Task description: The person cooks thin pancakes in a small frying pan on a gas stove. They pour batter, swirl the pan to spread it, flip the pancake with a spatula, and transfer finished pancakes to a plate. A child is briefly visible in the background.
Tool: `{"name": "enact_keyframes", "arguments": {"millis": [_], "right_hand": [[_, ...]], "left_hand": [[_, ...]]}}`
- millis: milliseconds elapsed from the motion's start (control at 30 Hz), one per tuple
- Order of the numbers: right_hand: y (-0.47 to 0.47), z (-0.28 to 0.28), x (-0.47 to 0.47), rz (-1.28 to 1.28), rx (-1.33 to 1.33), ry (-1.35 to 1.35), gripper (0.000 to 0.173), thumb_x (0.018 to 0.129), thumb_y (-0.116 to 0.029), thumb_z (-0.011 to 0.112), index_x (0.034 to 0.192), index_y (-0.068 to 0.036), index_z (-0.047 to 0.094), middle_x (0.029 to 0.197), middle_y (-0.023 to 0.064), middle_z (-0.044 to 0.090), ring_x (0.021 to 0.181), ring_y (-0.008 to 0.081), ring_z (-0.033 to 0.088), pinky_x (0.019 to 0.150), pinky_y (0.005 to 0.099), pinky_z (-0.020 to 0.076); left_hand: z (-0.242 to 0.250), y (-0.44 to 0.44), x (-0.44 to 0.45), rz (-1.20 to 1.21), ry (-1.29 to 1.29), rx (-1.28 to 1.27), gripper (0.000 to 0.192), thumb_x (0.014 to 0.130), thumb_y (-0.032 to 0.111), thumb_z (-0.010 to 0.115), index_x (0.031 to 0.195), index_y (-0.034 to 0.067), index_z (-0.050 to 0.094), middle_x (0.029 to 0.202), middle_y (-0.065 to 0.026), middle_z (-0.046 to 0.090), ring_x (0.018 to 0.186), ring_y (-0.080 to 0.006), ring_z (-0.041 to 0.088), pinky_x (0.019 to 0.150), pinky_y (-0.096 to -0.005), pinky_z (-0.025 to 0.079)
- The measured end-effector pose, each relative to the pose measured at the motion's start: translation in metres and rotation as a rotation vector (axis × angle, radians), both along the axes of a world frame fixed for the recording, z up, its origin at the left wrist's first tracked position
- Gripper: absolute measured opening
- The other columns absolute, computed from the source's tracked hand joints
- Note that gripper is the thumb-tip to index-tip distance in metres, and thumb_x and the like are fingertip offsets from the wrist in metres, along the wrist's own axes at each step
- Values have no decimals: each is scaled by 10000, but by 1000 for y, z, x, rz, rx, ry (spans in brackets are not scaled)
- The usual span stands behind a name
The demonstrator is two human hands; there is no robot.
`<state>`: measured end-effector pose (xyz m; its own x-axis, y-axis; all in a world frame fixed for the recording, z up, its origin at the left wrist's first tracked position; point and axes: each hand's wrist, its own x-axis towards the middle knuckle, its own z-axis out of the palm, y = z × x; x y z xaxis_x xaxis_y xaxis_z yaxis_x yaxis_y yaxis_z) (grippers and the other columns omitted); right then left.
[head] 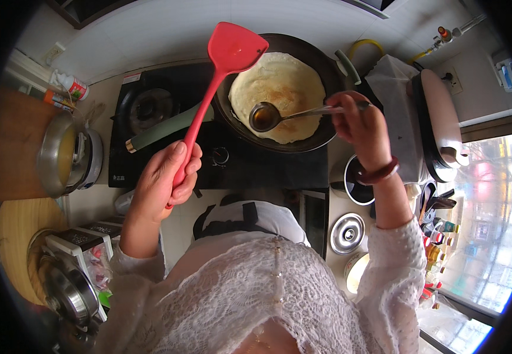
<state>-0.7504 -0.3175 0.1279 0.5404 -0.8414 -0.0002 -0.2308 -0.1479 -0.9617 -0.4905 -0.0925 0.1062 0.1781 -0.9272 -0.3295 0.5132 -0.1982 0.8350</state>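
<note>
My left hand (167,177) grips the handle of a red spatula (233,46), its wide blade raised at the upper left of a dark wok (342,88). A thin, pale round pancake (291,73) with light brown patches lies in the wok. My right hand (360,128) holds a metal ladle (264,117) by its handle. The ladle's bowl is over the pancake and has some brown liquid in it. Whether the bowl touches the pancake I cannot tell. A green wok handle (167,128) passes behind the spatula's shaft.
The black gas stove (264,170) has a second burner (149,108) at left. A metal bowl of yellow liquid (61,152) stands farther left. At right are a covered box (395,110), a pink electric appliance (439,115), a dark-lined pot (357,179), a metal lid (347,233) and several bottles (435,254).
</note>
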Motion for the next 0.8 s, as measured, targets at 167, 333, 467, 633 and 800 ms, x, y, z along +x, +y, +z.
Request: {"name": "enact_keyframes", "arguments": {"millis": [167, 333, 467, 633, 800], "right_hand": [[-18, -4, 63, 232, -437, 222, 285, 983, -200, 492, 859, 6, 645, 777, 115, 624, 583, 238, 578, 605, 341, 451], [-69, -15, 114, 253, -533, 154, 370, 1015, -277, 458, 902, 10, 662, 607, 25, 555, 528, 98, 495, 554, 259, 415], [-126, -16, 139, 58, -128, 122, 422, 1016, -316, 446, 929, 20, 686, 722, 71, 662, 595, 137, 612, 594, 273, 515], [-196, -38, 116, -198, 114, -85, 431, 1017, -316, 464, 934, 34, 702, 807, 101, 702, 676, 182, 667, 636, 293, 572], [-226, -56, 51, -397, 265, -296, 427, 1027, -351, 485, 966, 34, 660, 838, 104, 700, 695, 182, 672, 626, 280, 580]], "left_hand": [[4, 8, 7, 7, 14, 21, 336, 1069, 331, 422, 1091, 12, 524, 795, 11, 472, 439, -9, 333, 368, -165, 240], [4, 10, 15, -8, 30, 20, 328, 1069, 317, 424, 1105, 7, 522, 806, 1, 487, 444, -12, 339, 381, -170, 253], [5, 10, 20, -3, 7, 17, 320, 1070, 308, 422, 1109, 8, 526, 804, 1, 485, 447, -14, 338, 383, -172, 248], [3, 10, 23, 8, -7, 12, 318, 1069, 308, 426, 1104, 10, 529, 804, 2, 482, 455, -13, 344, 383, -173, 243], [-3, 8, 25, -24, -12, 17, 330, 1069, 320, 415, 1158, 20, 521, 822, -3, 482, 428, -9, 328, 359, -166, 239]]}}
